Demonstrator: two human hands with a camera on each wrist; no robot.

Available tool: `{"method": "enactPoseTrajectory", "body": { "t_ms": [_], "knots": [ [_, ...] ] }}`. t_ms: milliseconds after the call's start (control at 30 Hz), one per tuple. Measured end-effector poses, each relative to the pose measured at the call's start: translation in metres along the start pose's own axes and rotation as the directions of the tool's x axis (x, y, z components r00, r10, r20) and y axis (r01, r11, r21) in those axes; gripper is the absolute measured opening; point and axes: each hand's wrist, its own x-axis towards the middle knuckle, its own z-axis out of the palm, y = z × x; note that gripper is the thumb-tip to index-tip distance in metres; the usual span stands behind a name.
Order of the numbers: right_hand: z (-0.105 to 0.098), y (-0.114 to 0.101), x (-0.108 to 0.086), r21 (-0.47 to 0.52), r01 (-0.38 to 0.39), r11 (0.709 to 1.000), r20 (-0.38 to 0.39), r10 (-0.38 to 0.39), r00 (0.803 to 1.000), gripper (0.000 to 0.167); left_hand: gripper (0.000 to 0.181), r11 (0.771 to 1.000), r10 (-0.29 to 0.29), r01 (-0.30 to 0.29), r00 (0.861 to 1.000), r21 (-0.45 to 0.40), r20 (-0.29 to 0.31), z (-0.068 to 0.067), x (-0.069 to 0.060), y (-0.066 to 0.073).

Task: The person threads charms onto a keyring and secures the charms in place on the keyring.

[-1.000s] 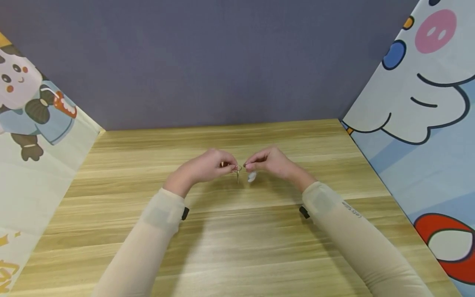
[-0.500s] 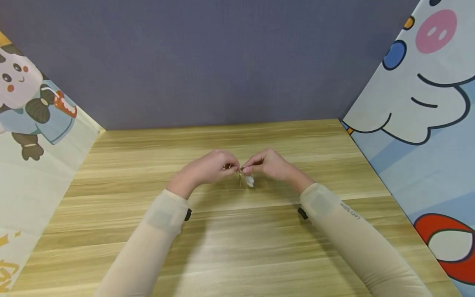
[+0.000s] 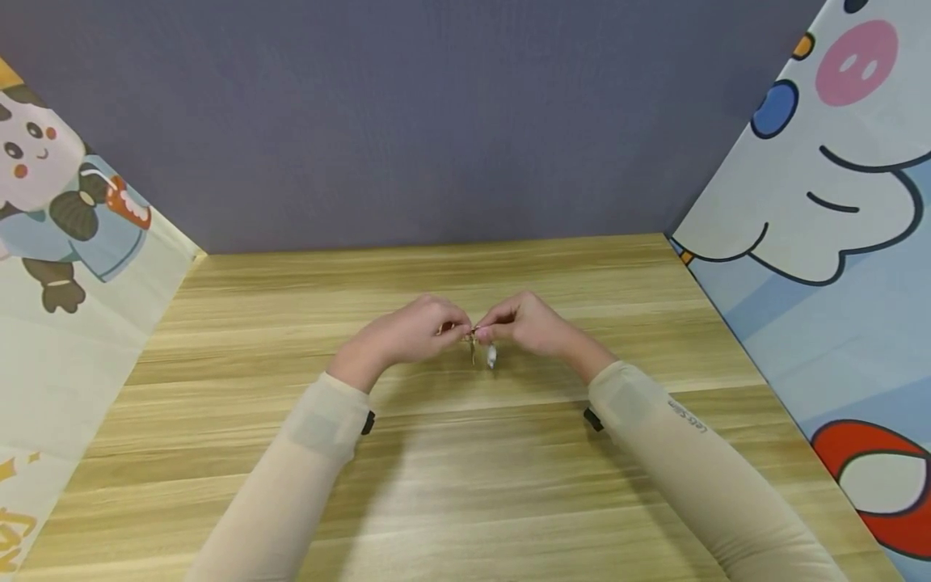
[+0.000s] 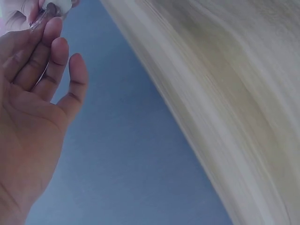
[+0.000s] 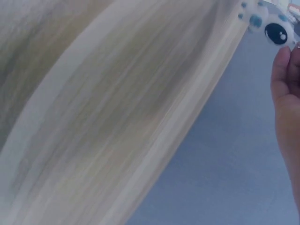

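In the head view, at far left: pale upright panel (image 3: 94,356) printed with a cartoon character (image 3: 40,166) in blue, red cup in front. Reaching up from the lower left: close-fitting cream fabric left sleeve (image 3: 269,485), with a small black block (image 3: 368,422) beside the cuff. Just left of centre: bare left hand (image 3: 407,333), pinching between thumb and finger a thin gold-toned metal piece (image 3: 473,352), at mid-frame and pointing down. In the left wrist view, other fingers of that hand loosely bent, at upper left.

Behind and below, across the middle: plain grey-purple wall (image 3: 436,121) above a yellowish wood-grain table (image 3: 465,493).

Just right of the metal piece: small white charm (image 3: 491,356), dangling under the bare right hand (image 3: 534,325), pinched near its top. Cannot tell exactly what part lies between those fingertips, nearly touching the left ones. In the right wrist view, at upper right, blue spots and a round black eye on the charm.

Further right: cream right sleeve (image 3: 705,477) with dark lettering, then pale-blue panel (image 3: 807,356) printed with a white cartoon animal (image 3: 800,218).
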Motion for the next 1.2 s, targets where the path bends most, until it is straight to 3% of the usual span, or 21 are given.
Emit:
{"method": "enactPoseTrajectory", "body": {
  "t_ms": [167, 433, 567, 733, 867, 1033, 1200],
  "knots": [
    [0.001, -0.001, -0.001, 0.027, 0.001, 1.000, -0.001, -0.001, 1.000, 0.013, 0.019, 1.000, -0.006, 0.006, 1.000, 0.002, -0.017, 0.003, 0.000, 0.001],
    [0.003, -0.004, -0.003, 0.039, -0.007, 0.999, -0.037, 0.009, 0.999, 0.016, 0.022, 0.989, 0.024, -0.008, 0.994, 0.147, -0.109, 0.007, 0.002, 0.007],
    [0.007, -0.008, -0.003, 0.017, -0.038, 0.999, -0.081, 0.039, 0.996, 0.017, 0.021, 0.985, 0.039, -0.011, 0.987, 0.171, -0.159, 0.010, 0.004, 0.006],
    [0.012, -0.010, -0.001, 0.047, -0.061, 0.997, -0.171, 0.069, 0.983, 0.018, 0.021, 0.987, 0.037, 0.003, 0.969, 0.160, -0.244, 0.016, 0.005, 0.004],
    [0.018, -0.013, -0.001, 0.121, -0.080, 0.989, -0.232, 0.107, 0.967, 0.018, 0.020, 0.991, 0.025, 0.016, 0.953, 0.135, -0.302, 0.019, 0.005, 0.003],
    [0.024, -0.020, -0.002, 0.242, -0.102, 0.965, -0.301, 0.175, 0.937, 0.018, 0.015, 0.996, 0.019, 0.016, 0.924, 0.089, -0.382, 0.022, 0.006, 0.004],
    [0.027, -0.023, 0.001, 0.325, -0.073, 0.943, -0.354, 0.192, 0.915, 0.018, 0.009, 0.999, -0.039, 0.051, 0.901, 0.015, -0.432, 0.025, 0.009, 0.006]
  ]
}}
